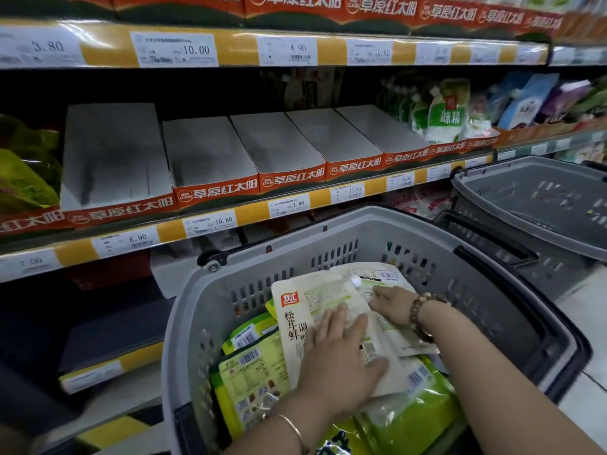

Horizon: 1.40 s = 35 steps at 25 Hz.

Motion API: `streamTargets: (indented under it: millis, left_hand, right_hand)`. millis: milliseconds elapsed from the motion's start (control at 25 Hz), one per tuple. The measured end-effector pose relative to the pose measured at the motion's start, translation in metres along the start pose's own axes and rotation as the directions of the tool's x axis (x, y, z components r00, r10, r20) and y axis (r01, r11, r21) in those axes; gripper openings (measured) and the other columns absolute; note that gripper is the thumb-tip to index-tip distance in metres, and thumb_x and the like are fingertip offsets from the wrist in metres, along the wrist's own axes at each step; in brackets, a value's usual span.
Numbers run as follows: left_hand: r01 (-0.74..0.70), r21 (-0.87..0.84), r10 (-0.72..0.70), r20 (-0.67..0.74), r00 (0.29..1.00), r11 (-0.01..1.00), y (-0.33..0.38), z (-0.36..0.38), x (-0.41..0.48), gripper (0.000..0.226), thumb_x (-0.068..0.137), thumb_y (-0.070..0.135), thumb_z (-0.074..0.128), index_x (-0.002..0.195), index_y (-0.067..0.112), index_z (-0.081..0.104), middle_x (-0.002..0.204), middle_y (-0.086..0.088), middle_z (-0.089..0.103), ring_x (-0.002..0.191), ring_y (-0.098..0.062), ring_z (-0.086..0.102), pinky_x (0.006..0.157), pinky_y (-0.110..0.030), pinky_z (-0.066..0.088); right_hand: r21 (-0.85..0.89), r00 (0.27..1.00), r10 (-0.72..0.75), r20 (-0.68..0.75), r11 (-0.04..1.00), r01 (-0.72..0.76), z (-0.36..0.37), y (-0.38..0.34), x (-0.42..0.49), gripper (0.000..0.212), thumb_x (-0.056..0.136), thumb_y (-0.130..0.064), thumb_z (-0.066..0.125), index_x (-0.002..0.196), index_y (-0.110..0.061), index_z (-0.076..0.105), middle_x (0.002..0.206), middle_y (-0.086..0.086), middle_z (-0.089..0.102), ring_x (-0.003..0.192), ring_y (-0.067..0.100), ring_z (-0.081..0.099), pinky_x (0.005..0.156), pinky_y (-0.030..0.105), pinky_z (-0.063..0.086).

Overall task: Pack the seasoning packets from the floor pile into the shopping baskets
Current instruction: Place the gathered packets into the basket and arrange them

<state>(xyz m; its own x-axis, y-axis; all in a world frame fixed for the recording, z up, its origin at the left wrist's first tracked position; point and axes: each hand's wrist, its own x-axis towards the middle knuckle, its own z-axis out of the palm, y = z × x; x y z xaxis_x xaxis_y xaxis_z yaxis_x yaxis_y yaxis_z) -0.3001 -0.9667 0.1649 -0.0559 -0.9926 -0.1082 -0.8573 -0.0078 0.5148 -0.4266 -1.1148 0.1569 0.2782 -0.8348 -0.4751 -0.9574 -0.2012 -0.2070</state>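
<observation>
Partway: left hand (341,362) and right hand (394,305) flat, side by side, pressing white packets (295,320) into half-filled near basket (184,310); far basket (525,198) seemingly empty.

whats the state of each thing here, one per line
near basket, partly filled, handle folded down
far basket, no packets visible inside
white packets, flat on top, under both hands
green packets, lying beneath the white ones
shelf trays, empty
left hand, open, pressing white packets
right hand, open, resting on white packets
</observation>
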Motion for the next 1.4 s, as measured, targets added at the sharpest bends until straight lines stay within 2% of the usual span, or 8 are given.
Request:
streamTargets:
  millis: [240, 400, 560, 800, 920, 1000, 1160, 1400]
  left_hand:
    - [0.089, 0.127, -0.111, 0.174, 0.978, 0.988, 0.008, 0.01, 0.02, 0.07, 0.097, 0.048, 0.028, 0.151, 0.021, -0.009, 0.156, -0.009, -0.023, 0.144, -0.029, -0.02, 0.116, -0.051, -0.007]
    - [0.156, 0.09, -0.171, 0.19, 0.967, 0.984, 0.012, 0.012, 0.044, 0.065, 0.098, 0.042, 0.026, 0.152, 0.02, -0.002, 0.158, -0.01, -0.016, 0.145, -0.028, -0.016, 0.115, -0.054, -0.006]
    - [0.184, 0.076, -0.194, 0.161, 0.968, 0.98, 0.012, 0.015, 0.05, 0.062, 0.098, 0.042, 0.024, 0.152, 0.021, 0.001, 0.159, -0.008, -0.011, 0.146, -0.025, -0.013, 0.116, -0.052, -0.006]
    - [0.179, 0.099, -0.178, -0.014, 0.984, 0.979, 0.013, 0.021, 0.038, 0.061, 0.098, 0.042, 0.028, 0.152, 0.017, 0.012, 0.16, -0.007, 0.002, 0.147, -0.022, -0.002, 0.117, -0.046, -0.002]
    - [0.147, 0.074, -0.15, 0.046, 0.988, 0.986, 0.011, 0.012, 0.036, 0.062, 0.097, 0.042, 0.03, 0.151, 0.015, 0.016, 0.16, -0.008, 0.005, 0.147, -0.022, 0.002, 0.117, -0.045, 0.003]
    - [0.118, 0.048, -0.118, -0.002, 0.993, 0.992, 0.007, -0.006, 0.029, 0.054, 0.095, 0.04, 0.036, 0.144, 0.016, 0.034, 0.154, -0.009, 0.028, 0.141, -0.024, 0.025, 0.112, -0.04, 0.021]
    - [0.087, -0.071, -0.103, -0.264, 0.959, 0.994, -0.018, -0.058, 0.0, 0.038, 0.093, 0.032, 0.044, 0.129, 0.024, 0.051, 0.132, -0.001, 0.055, 0.117, -0.023, 0.052, 0.093, -0.033, 0.044]
    - [0.128, -0.092, -0.153, -0.374, 0.915, 0.987, -0.086, -0.121, -0.069, 0.035, 0.092, 0.032, 0.05, 0.127, 0.031, 0.05, 0.132, 0.01, 0.054, 0.117, -0.015, 0.052, 0.093, -0.032, 0.045]
  right_hand:
    - [-0.003, 0.987, -0.021, 0.159, 1.0, 0.022, 0.002, 0.0, -0.005, 0.062, 0.098, -0.054, 0.021, 0.15, -0.027, 0.003, 0.158, 0.008, -0.001, 0.146, 0.027, 0.004, 0.118, 0.042, 0.005]
    - [-0.224, 0.988, -0.009, 0.154, 0.974, 0.043, 0.012, 0.003, -0.005, 0.074, 0.097, -0.012, 0.044, 0.15, -0.025, -0.007, 0.156, 0.005, -0.02, 0.144, 0.032, -0.009, 0.118, 0.048, 0.005]
    - [-0.339, 0.986, -0.008, 0.169, 0.938, 0.065, 0.016, 0.009, -0.002, 0.073, 0.095, -0.014, 0.041, 0.149, -0.029, -0.006, 0.155, 0.006, -0.024, 0.143, 0.037, -0.011, 0.117, 0.052, 0.006]
    - [-0.342, 0.989, -0.022, 0.145, 0.937, 0.071, 0.021, 0.009, 0.0, 0.06, 0.099, -0.038, 0.025, 0.15, -0.027, -0.005, 0.155, 0.009, -0.02, 0.144, 0.035, -0.011, 0.118, 0.045, 0.001]
    - [-0.256, 0.992, 0.02, 0.121, 0.966, 0.012, 0.022, 0.008, 0.001, 0.076, 0.086, -0.066, 0.012, 0.15, -0.028, -0.004, 0.157, 0.011, -0.013, 0.144, 0.034, -0.005, 0.118, 0.046, 0.005]
    - [-0.119, 0.998, 0.03, 0.061, 0.993, -0.023, 0.016, 0.0, -0.009, 0.089, 0.078, -0.077, 0.003, 0.151, -0.025, 0.003, 0.158, 0.01, 0.0, 0.144, 0.032, 0.009, 0.118, 0.044, 0.011]
    - [0.045, 0.965, -0.049, -0.257, 0.997, 0.062, -0.01, -0.025, -0.025, 0.065, 0.092, -0.051, 0.045, 0.146, -0.021, 0.027, 0.148, 0.009, 0.035, 0.126, 0.026, 0.045, 0.102, 0.035, 0.039]
    - [-0.166, 0.808, -0.5, -0.311, 0.866, 0.472, -0.029, -0.146, -0.062, 0.055, 0.095, -0.046, 0.043, 0.145, -0.03, 0.028, 0.149, 0.003, 0.035, 0.129, 0.022, 0.042, 0.103, 0.036, 0.039]
